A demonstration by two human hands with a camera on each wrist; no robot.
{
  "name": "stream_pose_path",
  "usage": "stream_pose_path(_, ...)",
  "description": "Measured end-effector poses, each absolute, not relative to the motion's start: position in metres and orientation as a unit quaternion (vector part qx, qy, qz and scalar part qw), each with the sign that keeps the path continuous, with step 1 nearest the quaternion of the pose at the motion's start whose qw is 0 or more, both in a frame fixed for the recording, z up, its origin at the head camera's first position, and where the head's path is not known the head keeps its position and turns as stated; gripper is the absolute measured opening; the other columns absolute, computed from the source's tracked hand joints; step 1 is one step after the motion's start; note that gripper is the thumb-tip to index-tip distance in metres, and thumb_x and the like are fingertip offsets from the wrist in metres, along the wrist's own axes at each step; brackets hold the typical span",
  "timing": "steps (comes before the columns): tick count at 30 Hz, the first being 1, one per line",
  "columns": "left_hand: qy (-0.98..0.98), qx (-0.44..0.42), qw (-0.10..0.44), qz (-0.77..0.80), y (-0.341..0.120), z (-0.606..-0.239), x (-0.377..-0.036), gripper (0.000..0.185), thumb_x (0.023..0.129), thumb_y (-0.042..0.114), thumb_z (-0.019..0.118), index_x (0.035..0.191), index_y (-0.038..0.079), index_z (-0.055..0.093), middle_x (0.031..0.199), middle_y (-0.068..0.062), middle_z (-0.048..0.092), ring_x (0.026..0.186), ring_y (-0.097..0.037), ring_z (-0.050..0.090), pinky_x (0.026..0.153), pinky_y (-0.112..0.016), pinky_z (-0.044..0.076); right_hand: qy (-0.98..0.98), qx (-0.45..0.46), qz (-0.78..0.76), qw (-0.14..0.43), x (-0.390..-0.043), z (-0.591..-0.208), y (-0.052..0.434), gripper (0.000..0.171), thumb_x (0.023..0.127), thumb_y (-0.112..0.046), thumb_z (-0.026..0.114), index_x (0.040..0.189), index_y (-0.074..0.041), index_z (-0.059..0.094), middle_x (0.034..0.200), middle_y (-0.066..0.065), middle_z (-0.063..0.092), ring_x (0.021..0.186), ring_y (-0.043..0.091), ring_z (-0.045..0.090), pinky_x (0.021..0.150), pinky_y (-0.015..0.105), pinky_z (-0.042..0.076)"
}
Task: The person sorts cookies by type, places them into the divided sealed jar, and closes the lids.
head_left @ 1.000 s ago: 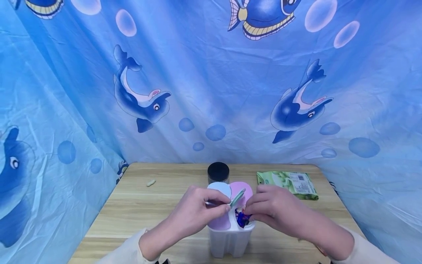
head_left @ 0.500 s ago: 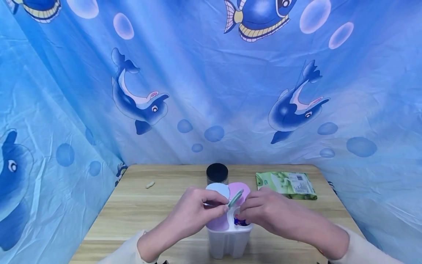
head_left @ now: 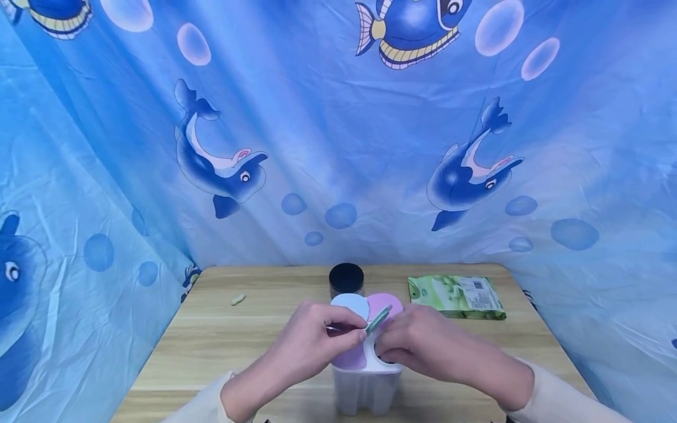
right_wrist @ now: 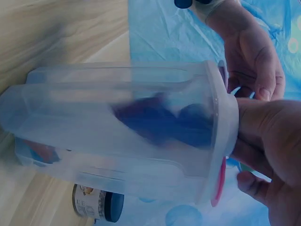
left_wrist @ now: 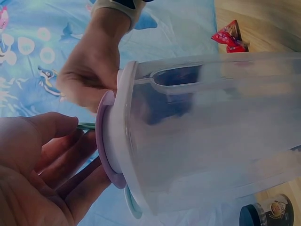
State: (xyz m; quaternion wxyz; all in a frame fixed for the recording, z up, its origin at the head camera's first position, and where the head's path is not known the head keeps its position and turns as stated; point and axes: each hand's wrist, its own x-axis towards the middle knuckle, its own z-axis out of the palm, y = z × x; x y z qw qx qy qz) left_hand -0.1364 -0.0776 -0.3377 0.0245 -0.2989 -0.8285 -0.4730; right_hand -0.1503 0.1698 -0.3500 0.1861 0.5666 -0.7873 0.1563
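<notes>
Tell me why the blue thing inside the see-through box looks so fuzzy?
In the right wrist view the blue thing shows only through the cloudy container wall, very close to the lens, so it smears into a soft blot. The left wrist view is dim and bluish too, and the left hand up close is blurry. The head view is bright and sharp, though the right hand covers that compartment.

Both arms reach inward, left hand (head_left: 312, 335) pinching with curled fingers, right hand (head_left: 423, 343) pressing fingertips down.

Your right hand (head_left: 423, 343) has pushed the blue wrapper (right_wrist: 160, 120) down into the container (head_left: 365, 382), now covering its opening.
</notes>
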Motion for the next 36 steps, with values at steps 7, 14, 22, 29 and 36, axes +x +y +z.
stream_pose_path(7, -0.828, -0.304, 0.029, -0.471, -0.078, -0.339, -0.138, 0.01, 0.089, 0.011, 0.077, 0.095, 0.017, 0.083, 0.088, 0.007, 0.078, 0.082, 0.0, 0.071, 0.075, -0.02, 0.06, -0.768, 0.548, 0.27, 0.192, -0.152, -0.346, 0.186, 0.018, 0.088, -0.011, 0.081, 0.102, -0.021, 0.076, 0.097, -0.011, 0.075, 0.087, 0.001, 0.068, 0.079, 0.014, 0.054)
stream_pose_path(14, -0.835, -0.296, 0.027, -0.463, -0.077, -0.337, -0.137, 0.008, 0.089, 0.016, 0.078, 0.095, 0.018, 0.083, 0.089, 0.005, 0.079, 0.083, 0.001, 0.071, 0.075, -0.019, 0.059, -0.859, 0.39, 0.292, 0.157, -0.159, -0.346, 0.246, 0.025, 0.089, -0.016, 0.081, 0.108, -0.03, 0.075, 0.098, -0.018, 0.073, 0.085, -0.001, 0.067, 0.07, 0.021, 0.057)
stream_pose_path(22, -0.836, -0.295, 0.022, -0.462, -0.078, -0.338, -0.138, 0.009, 0.089, 0.014, 0.078, 0.095, 0.019, 0.083, 0.089, 0.009, 0.078, 0.083, 0.0, 0.071, 0.076, -0.02, 0.059, -0.915, 0.278, 0.289, 0.044, -0.18, -0.407, 0.336, 0.015, 0.091, -0.024, 0.079, 0.106, -0.024, 0.076, 0.096, -0.013, 0.073, 0.083, -0.002, 0.064, 0.062, 0.024, 0.054)
stream_pose_path(29, -0.837, -0.3, 0.021, -0.458, -0.078, -0.338, -0.139, 0.008, 0.089, 0.017, 0.079, 0.095, 0.02, 0.083, 0.089, 0.01, 0.078, 0.084, 0.001, 0.07, 0.076, -0.019, 0.059, -0.922, 0.218, 0.316, -0.054, -0.188, -0.454, 0.38, 0.02, 0.094, -0.029, 0.076, 0.109, -0.017, 0.076, 0.1, -0.007, 0.074, 0.084, -0.001, 0.064, 0.067, 0.025, 0.055)
stream_pose_path(36, -0.838, -0.302, 0.014, -0.455, -0.078, -0.338, -0.139, 0.011, 0.088, 0.014, 0.078, 0.096, 0.019, 0.083, 0.09, 0.011, 0.078, 0.084, 0.001, 0.07, 0.077, -0.018, 0.058, -0.893, 0.238, 0.359, -0.129, -0.196, -0.49, 0.391, 0.029, 0.096, -0.022, 0.073, 0.117, -0.002, 0.072, 0.107, 0.008, 0.074, 0.09, 0.002, 0.067, 0.073, 0.026, 0.057)
